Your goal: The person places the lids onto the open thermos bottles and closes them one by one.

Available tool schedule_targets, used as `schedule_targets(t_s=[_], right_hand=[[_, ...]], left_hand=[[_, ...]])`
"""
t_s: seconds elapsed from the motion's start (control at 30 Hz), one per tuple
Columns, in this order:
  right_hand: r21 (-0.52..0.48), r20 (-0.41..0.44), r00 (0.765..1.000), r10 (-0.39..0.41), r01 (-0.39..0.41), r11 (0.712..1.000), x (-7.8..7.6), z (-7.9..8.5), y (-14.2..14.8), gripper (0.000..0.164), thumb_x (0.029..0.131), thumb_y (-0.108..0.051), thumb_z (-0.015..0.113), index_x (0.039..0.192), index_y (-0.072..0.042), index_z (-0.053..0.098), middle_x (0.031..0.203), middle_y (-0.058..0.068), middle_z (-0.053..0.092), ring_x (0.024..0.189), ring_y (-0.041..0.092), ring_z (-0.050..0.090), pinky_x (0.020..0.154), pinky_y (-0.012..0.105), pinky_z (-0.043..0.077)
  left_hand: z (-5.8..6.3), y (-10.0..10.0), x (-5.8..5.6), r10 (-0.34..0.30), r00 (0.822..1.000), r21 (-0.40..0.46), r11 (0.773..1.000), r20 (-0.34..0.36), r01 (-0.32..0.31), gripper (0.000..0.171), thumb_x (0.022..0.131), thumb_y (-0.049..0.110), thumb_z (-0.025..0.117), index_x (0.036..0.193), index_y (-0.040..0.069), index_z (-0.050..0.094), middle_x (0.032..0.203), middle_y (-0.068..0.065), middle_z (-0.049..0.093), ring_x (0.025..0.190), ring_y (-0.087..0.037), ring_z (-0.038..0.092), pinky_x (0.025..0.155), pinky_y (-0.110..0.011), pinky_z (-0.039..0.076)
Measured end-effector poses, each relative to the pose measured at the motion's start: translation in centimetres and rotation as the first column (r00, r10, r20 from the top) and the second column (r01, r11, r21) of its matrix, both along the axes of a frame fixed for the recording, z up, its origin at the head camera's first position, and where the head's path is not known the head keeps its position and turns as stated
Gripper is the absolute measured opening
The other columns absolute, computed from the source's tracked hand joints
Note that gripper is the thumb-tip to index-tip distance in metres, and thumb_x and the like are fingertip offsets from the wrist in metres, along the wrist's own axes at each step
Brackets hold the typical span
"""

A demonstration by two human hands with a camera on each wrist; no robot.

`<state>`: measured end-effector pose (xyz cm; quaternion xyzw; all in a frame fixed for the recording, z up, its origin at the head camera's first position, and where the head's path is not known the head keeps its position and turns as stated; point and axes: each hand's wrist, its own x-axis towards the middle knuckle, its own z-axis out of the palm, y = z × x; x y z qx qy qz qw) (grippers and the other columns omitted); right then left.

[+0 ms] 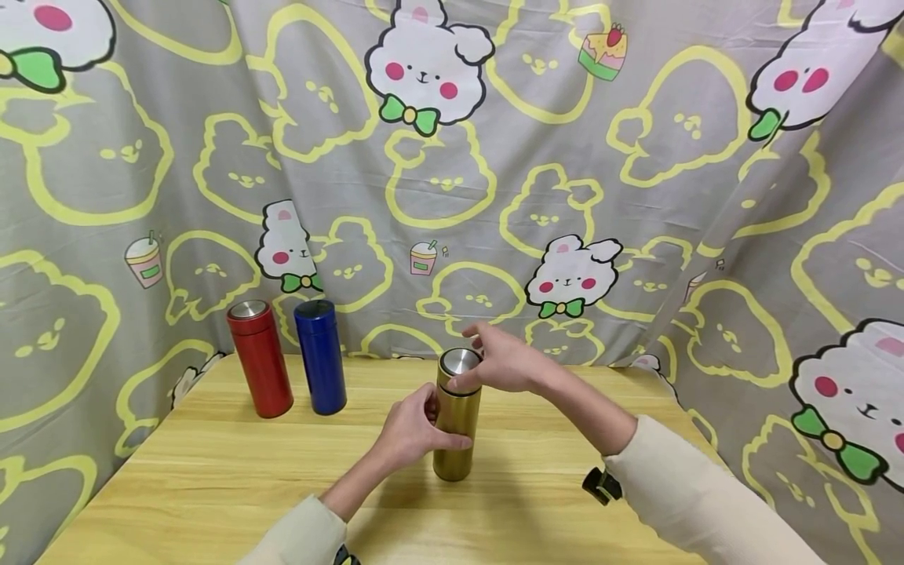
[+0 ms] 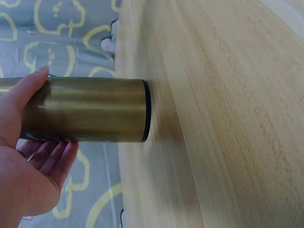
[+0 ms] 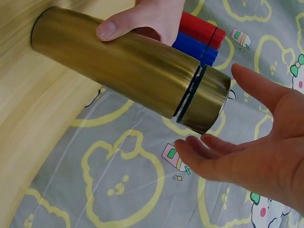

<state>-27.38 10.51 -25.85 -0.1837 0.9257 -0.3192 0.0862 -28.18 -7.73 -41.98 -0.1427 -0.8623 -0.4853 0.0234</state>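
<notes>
A gold thermos bottle (image 1: 455,424) with a steel-topped lid (image 1: 461,362) is held upright at the table. My left hand (image 1: 413,428) grips its body, thumb across the near side and fingers round the far side, also seen in the left wrist view. Around the lid, my right hand (image 1: 504,361) is spread with fingers loosely bent. The right wrist view shows its thumb and fingertips beside the gold lid (image 3: 206,99), close to its edge; whether they touch cannot be told. A dark band shows between lid and body.
A red thermos bottle (image 1: 260,361) and a blue thermos bottle (image 1: 321,361) stand upright together at the back left of the wooden table (image 1: 233,486). A patterned curtain (image 1: 452,204) hangs behind the table and along its sides.
</notes>
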Motion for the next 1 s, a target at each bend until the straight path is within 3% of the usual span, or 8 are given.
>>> schedule_targets(t_s=[0.13, 0.33, 1.0], right_hand=[[-0.052, 0.045, 0.999, 0.027, -0.025, 0.998, -0.13, 0.14, 0.04, 0.078, 0.079, -0.015, 0.083, 0.147, -0.008, 0.045, 0.146, 0.02, 0.052, 0.129, 0.033, 0.056, 0.105, 0.048, 0.048], [-0.057, 0.025, 0.998, 0.056, -0.054, 0.997, -0.2, 0.11, 0.04, 0.069, 0.078, -0.005, 0.078, 0.142, -0.007, 0.053, 0.143, 0.018, 0.057, 0.127, 0.031, 0.058, 0.105, 0.046, 0.048], [-0.038, -0.001, 0.997, 0.077, -0.077, 0.996, -0.26, -0.01, 0.07, 0.063, 0.078, -0.005, 0.079, 0.138, -0.002, 0.057, 0.133, 0.016, 0.064, 0.116, 0.029, 0.063, 0.098, 0.043, 0.052]], left_hand=[[-0.05, 0.03, -0.04, 0.0, 1.0, 0.007, 1.0, 0.002, 0.0, 0.06, 0.063, 0.043, 0.096, 0.099, 0.018, 0.056, 0.091, 0.002, 0.064, 0.083, -0.015, 0.059, 0.071, -0.034, 0.05], [-0.06, 0.04, -0.06, 0.002, 1.0, 0.01, 1.0, 0.006, -0.002, 0.06, 0.063, 0.043, 0.096, 0.101, 0.018, 0.056, 0.093, 0.003, 0.064, 0.085, -0.015, 0.06, 0.072, -0.034, 0.051], [-0.09, 0.04, 0.07, 0.004, 1.0, 0.012, 1.0, 0.012, -0.004, 0.061, 0.062, 0.044, 0.096, 0.101, 0.018, 0.057, 0.094, 0.004, 0.065, 0.086, -0.014, 0.061, 0.074, -0.034, 0.052]])
